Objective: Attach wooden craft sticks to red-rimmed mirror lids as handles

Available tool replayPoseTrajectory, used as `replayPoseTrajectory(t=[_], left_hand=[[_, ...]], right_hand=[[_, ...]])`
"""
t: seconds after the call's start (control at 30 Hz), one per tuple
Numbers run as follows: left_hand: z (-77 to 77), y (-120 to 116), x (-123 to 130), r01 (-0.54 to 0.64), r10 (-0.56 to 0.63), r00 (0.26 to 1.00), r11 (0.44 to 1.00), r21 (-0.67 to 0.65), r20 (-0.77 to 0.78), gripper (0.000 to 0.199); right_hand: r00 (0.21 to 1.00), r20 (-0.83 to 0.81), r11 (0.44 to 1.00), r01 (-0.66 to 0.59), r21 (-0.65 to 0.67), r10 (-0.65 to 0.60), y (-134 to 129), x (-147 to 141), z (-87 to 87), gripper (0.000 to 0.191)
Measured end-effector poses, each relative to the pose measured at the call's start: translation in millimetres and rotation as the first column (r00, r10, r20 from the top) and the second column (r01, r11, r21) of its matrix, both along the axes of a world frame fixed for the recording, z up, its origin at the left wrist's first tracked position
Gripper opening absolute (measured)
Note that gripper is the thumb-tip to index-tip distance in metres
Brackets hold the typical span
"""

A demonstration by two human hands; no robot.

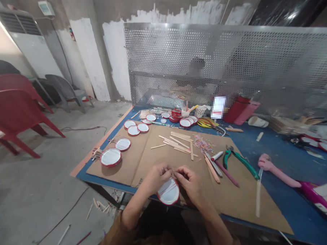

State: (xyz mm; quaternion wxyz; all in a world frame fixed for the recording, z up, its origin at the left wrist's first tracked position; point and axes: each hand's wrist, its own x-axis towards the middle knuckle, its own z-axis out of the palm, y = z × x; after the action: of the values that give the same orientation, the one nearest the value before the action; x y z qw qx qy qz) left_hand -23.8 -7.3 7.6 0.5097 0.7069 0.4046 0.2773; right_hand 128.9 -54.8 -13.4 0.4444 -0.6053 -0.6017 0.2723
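A round, red-rimmed lid (169, 195) with a pale face and thin lines like strings across it is at the table's near edge. My left hand (160, 176) is closed at its far side, fingers pinched and seeming to hold it. My right hand (188, 178) pinches close beside the left fingertips; whatever lies between those fingers is too small and hidden to name. Beyond the hands, flat wooden sticks (177, 141) lie scattered on a cardboard sheet (143, 156). A tangle of coloured rubber bands or threads (202, 143) is by them.
Several pens (228, 174), green-handled pliers (243, 161) and a pink glue gun (279, 173) lie to the right. Finished-looking round lids with sticks (111, 157) stand at left. Behind are yellow-handled pliers (207, 122), a lit phone (218, 107) and a perforated metal screen (160, 54).
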Motion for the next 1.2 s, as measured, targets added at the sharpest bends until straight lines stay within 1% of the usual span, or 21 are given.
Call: replayPoseTrajectory(t=[0.1, 0.17, 0.27, 0.37, 0.43, 0.53, 0.63, 0.73, 0.87, 0.93, 1.07, 1.2], left_hand=[[0.6, -0.9, 0.2, -0.003, 0.003, 1.0, 1.0, -0.005, -0.002, 0.016], [0.3, -0.9, -0.1, -0.008, 0.008, 1.0, 1.0, -0.008, 0.01, 0.018], [-1.9, 0.8, -1.4, -0.011, 0.014, 0.998, 0.999, -0.043, 0.057, 0.021], [-4.8, 4.0, -3.4, 0.035, -0.02, 0.993, 0.991, -0.126, 0.118, 0.026], [-5.2, 5.7, -4.8, 0.061, -0.033, 0.988, 0.98, -0.187, 0.15, 0.027], [-2.4, 6.2, -6.6, 0.048, -0.007, 0.985, 0.971, -0.236, 0.172, 0.021], [1.1, 5.0, -8.0, 0.032, 0.016, 0.98, 0.97, -0.24, 0.198, 0.02], [1.2, 3.9, -8.4, 0.035, 0.02, 0.975, 0.97, -0.24, 0.223, 0.022], [-2.2, 3.8, -7.8, 0.068, -0.003, 0.967, 0.966, -0.25, 0.253, 0.035], [-2.6, 3.8, -7.9, 0.078, -0.015, 0.97, 0.966, -0.247, 0.244, 0.039], [-0.7, 3.3, -9.3, 0.038, 0.014, 0.979, 0.969, -0.245, 0.205, 0.031], [-0.4, 2.8, -11.2, 0.038, 0.025, 0.974, 0.962, -0.27, 0.225, 0.028]], right_hand=[[0.986, -0.162, 0.997, 0.035, -0.064, -0.045, -0.3, 0.9, -10.5, 0.024], [0.97, -0.23, 0.995, 0.063, -0.079, -0.079, -1.7, 0.7, -13.2, 0.029], [0.96, -0.233, 0.988, 0.143, -0.062, -0.153, -2.8, -0.4, -11.9, 0.033], [0.954, -0.193, 0.973, 0.227, -0.032, -0.229, -1.1, -0.3, -8.5, 0.034], [0.954, -0.164, 0.968, 0.252, -0.006, -0.25, 0.3, 0.2, -6.6, 0.033], [0.956, -0.177, 0.972, 0.234, -0.013, -0.232, 0.0, -1.3, -3.3, 0.033], [0.955, -0.24, 0.984, 0.16, -0.079, -0.175, -3.4, -6.3, 1.3, 0.033], [0.941, -0.309, 0.987, 0.1, -0.125, -0.134, -6.7, -12.2, 5.5, 0.034], [0.924, -0.36, 0.986, 0.084, -0.141, -0.13, -8.0, -16.7, 8.1, 0.036], [0.922, -0.365, 0.987, 0.087, -0.139, -0.132, -8.1, -16.8, 8.2, 0.037], [0.907, -0.405, 0.988, 0.06, -0.142, -0.113, -8.9, -14.0, 6.2, 0.037], [0.894, -0.437, 0.991, 0.047, -0.124, -0.097, -9.1, -11.1, 2.6, 0.036]])
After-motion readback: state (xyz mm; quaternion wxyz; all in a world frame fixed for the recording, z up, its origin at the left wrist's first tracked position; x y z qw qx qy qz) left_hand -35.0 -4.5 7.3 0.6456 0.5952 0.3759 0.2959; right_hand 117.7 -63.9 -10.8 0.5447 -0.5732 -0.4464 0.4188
